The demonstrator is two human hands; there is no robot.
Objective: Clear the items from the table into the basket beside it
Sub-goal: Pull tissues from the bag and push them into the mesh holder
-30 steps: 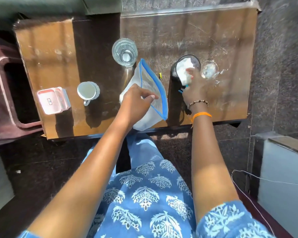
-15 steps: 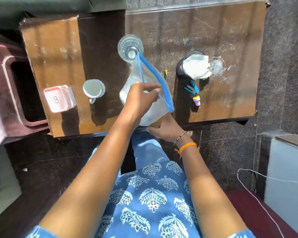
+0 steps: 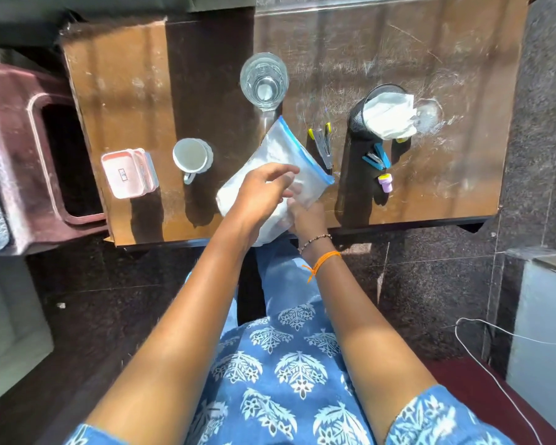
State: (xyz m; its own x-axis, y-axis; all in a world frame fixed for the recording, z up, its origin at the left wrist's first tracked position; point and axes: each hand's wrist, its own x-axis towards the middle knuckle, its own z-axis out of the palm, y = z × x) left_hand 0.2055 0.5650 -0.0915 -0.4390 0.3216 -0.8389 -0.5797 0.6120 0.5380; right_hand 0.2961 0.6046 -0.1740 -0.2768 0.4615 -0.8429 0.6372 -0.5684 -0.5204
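- Both hands on the zip bag (image 3: 284, 162), clear plastic with a blue seal strip, held tilted over the near edge of the table (image 3: 446, 194).
- Left hand (image 3: 260, 194) lies across the top of the bag, fingers spread and loosely curled; looks like a light hold, can't tell how firmly it pinches.
- Right hand (image 3: 307, 218) comes from below, fingers seen through the plastic, gripping the bag's lower corner.
- Bag's seal edge points away toward the far right, near the grey stapler with yellow ends (image 3: 323, 146) lying flat on the table.
- Basket (image 3: 32, 162): maroon, open top, sits left of the table, touching or just beside its left edge. Inside is dark, contents not readable.
- On the table:
- glass tumbler (image 3: 264, 80), upright, far side, centre
- white cup (image 3: 191, 155) with handle toward the near edge, left of the bag
- pink lidded box (image 3: 127, 173), just left of the cup, near the basket side
- black mesh holder (image 3: 363, 114), upright, stuffed with white crumpled tissue (image 3: 389, 118)
- blue stapler (image 3: 377, 157) and small purple stamp with yellow cap (image 3: 385, 183), both just near-side of the holder
- Person wears blue printed clothing (image 3: 289, 374); orange thread (image 3: 325, 261) and bead bracelet (image 3: 313, 240) on the right wrist.
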